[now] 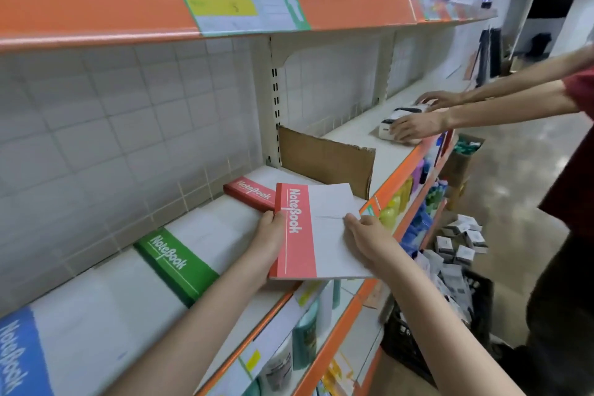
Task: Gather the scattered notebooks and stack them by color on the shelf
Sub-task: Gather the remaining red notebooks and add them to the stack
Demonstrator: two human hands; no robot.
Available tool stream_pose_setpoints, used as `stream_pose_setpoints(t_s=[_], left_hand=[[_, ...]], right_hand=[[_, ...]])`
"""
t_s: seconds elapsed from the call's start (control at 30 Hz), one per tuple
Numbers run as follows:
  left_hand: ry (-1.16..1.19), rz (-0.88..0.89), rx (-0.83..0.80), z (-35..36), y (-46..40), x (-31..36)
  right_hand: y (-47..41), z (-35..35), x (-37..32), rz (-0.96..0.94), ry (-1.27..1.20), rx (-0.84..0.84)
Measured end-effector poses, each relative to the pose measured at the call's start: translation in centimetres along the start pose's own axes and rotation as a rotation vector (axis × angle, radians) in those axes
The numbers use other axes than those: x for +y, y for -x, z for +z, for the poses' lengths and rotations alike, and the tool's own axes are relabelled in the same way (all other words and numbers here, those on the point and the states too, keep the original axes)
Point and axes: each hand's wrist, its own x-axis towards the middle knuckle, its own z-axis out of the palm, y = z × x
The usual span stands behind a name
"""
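I hold a red notebook (316, 231) in both hands above the front of the shelf (390, 154). My left hand (268, 236) grips its spine edge, thumb curled on the cover; my right hand (369, 236) pinches the far edge, fingers (352, 222) on top. Behind it lies a red stack (249, 193), then a green stack (175, 262) and a blue one (19, 354) to the left. Farther along, another person's hands (414, 125) rest on a white box (390, 122).
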Motion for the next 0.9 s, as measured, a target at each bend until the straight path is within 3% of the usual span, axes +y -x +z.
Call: stream_pose_setpoints(t_s=[0.67, 0.9], left_hand=[[0.175, -0.052, 0.537, 3.2, -8.3, 2.6], [0.087, -0.060, 0.628, 1.9, -9.1, 2.5]], right_hand=[[-17.0, 1.1, -5.2, -0.253, 0.115, -0.516], [-19.4, 2.8, -6.8, -0.532, 0.400, -0.427]])
